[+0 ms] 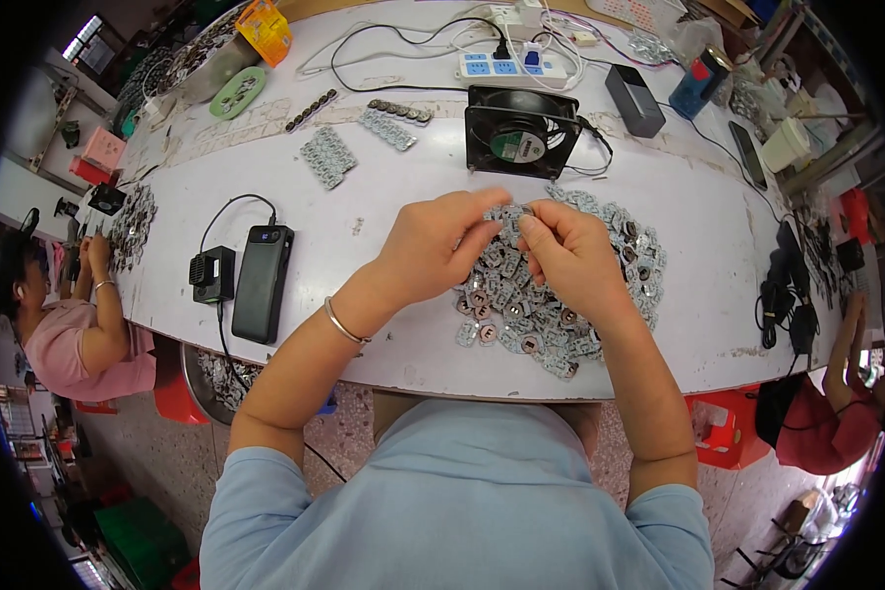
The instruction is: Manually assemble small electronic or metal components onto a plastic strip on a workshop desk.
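Assembly workshop: parts pile (560, 285), shared bench (383, 197)

Silver-grey metal parts (551, 295) on white table (383, 187); black fan (519, 131); white-blue power strip (511, 67); light blue shirt (462, 501)

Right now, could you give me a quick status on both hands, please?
Left hand and right hand pinch one small metal part. Parts pile beneath. Fan behind, clear.

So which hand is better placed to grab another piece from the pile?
Probably the right hand: it sits directly over the pile of small metal parts. The left hand is at the pile's left edge, and both pinch a small part.
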Tool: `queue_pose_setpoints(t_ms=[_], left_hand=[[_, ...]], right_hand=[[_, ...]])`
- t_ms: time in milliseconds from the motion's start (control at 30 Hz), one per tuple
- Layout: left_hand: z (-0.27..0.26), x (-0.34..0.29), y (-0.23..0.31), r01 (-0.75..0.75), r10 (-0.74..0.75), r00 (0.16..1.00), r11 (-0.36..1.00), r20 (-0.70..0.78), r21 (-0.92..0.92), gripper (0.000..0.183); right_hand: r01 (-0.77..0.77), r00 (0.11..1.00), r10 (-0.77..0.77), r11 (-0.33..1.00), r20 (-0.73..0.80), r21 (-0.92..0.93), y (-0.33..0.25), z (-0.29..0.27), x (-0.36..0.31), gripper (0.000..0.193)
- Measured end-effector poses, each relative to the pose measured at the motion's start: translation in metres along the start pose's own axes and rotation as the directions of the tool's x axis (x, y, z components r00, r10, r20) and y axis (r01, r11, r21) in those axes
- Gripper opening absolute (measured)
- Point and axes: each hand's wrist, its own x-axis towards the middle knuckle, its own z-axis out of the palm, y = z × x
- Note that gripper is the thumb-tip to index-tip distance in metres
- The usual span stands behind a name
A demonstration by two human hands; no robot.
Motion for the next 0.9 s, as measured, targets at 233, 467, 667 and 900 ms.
queue_pose_setpoints(t_ms=[233,467,667,900], left_hand=[[-0.001,-0.002,-0.007,-0.135,0.127,0.991,0.961,0.046,0.241,0.026],[0.006,0.005,-0.019,-0.072,0.092,0.993,0.971,-0.079,0.229,0.031],[0.006,0.008,-0.012,0.118,-0.098,0.982,0.986,-0.163,0.117,0.030],[0.006,0.005,-0.009,0.005,0.036,0.985,0.971,-0.167,0.238,0.024]], right_hand=[[-0.048,0.999,0.048,0.998,0.006,-0.028,-0.002,0.002,0.004,0.019],[0.122,0.984,-0.129,0.991,-0.127,-0.062,0.007,0.011,0.028,0.023],[0.127,0.977,-0.128,0.992,-0.172,-0.020,0.014,0.009,0.046,0.022],[-0.065,0.994,0.084,0.969,-0.071,0.239,0.001,0.011,0.037,0.024]])
